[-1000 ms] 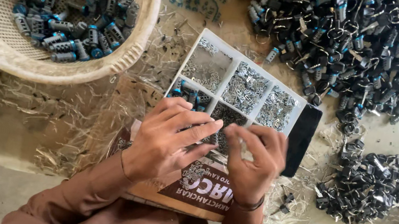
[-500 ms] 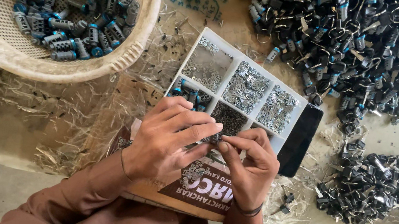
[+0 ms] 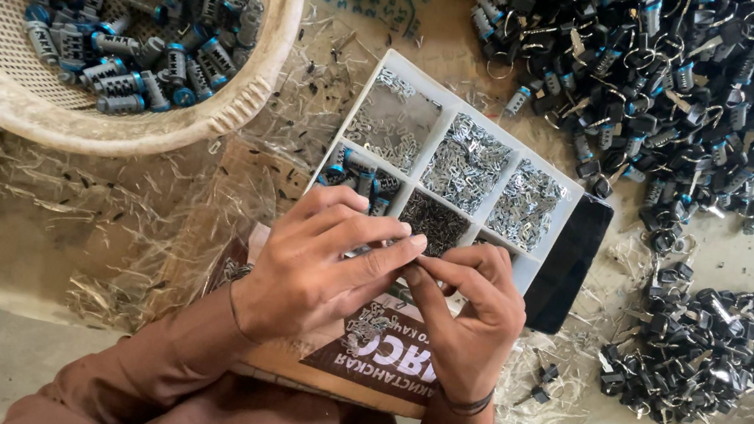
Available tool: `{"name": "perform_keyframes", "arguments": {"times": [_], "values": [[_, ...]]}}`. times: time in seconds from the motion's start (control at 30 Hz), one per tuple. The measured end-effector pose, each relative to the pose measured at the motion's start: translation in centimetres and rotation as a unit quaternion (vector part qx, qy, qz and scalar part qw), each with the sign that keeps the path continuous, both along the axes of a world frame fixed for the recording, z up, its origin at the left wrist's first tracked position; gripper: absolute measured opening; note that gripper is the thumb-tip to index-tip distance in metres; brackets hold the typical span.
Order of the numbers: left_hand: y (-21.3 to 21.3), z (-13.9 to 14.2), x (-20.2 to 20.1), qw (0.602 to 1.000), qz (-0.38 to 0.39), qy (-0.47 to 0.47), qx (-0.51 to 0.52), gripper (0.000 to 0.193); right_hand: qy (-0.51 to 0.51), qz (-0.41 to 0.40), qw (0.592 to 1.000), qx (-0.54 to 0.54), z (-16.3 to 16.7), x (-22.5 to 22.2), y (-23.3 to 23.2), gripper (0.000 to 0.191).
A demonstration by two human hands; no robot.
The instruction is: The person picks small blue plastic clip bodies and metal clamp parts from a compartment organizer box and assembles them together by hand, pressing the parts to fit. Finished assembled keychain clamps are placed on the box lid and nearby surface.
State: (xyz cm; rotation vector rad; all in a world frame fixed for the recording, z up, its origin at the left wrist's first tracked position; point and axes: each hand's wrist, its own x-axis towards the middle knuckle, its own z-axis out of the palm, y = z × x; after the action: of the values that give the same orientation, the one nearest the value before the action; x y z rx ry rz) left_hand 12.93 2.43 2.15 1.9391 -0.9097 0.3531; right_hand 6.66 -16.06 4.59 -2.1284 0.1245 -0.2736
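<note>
— What do the hands hold?
— The left hand (image 3: 318, 268) and right hand (image 3: 473, 308) pinch together over the white divided tray (image 3: 457, 119), fingertips closed on something tiny, perhaps metal; too small to tell.
— And the tray?
— Compartments of small silvery parts.

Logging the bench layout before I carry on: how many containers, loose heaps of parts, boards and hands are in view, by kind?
Baskets: 1, the woven basket with small blue-tipped cylinders.
Divided trays: 1, the white tray.
Loose heaps: 2, the big heap and the small heap.
Cardboard pieces: 1, the cardboard.
Hands: 2, left hand and right hand, fingertips meeting.
Total: 7.
</note>
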Motion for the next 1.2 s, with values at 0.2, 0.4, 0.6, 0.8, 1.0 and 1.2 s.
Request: {"name": "perform_keyframes", "arguments": {"times": [0.2, 0.4, 0.6, 0.8, 1.0, 1.2], "values": [[0.0, 0.0, -0.1, 1.000, -0.002, -0.009, -0.013, 0.039, 0.047, 0.010, 0.994, 0.099, -0.9, 0.4, -1.0, 0.016], [-0.1, 0.0, -0.3, 1.000, -0.008, -0.021, -0.010, 0.039, 0.061, 0.027, 0.988, 0.140, -1.7, 0.2, -1.7, 0.015], [-0.3, 0.8, -0.8, 1.000, -0.004, -0.009, -0.020, 0.037, 0.063, 0.093, 0.974, 0.194, -2.4, 0.5, -3.7, 0.018], [-0.7, 1.4, -0.9, 0.998, 0.038, 0.018, -0.043, 0.031, -0.009, -0.039, 0.994, 0.099, -2.0, -0.9, -3.8, 0.022], [-1.1, 1.4, -1.7, 0.998, -0.004, 0.039, -0.043, 0.037, 0.012, 0.008, 0.986, 0.165, -0.3, -3.4, -2.0, 0.023], [-2.0, 1.0, -3.9, 0.990, -0.073, 0.098, -0.070, 0.036, 0.081, 0.042, 0.944, 0.316, -0.7, -5.8, -1.4, 0.033]]}}
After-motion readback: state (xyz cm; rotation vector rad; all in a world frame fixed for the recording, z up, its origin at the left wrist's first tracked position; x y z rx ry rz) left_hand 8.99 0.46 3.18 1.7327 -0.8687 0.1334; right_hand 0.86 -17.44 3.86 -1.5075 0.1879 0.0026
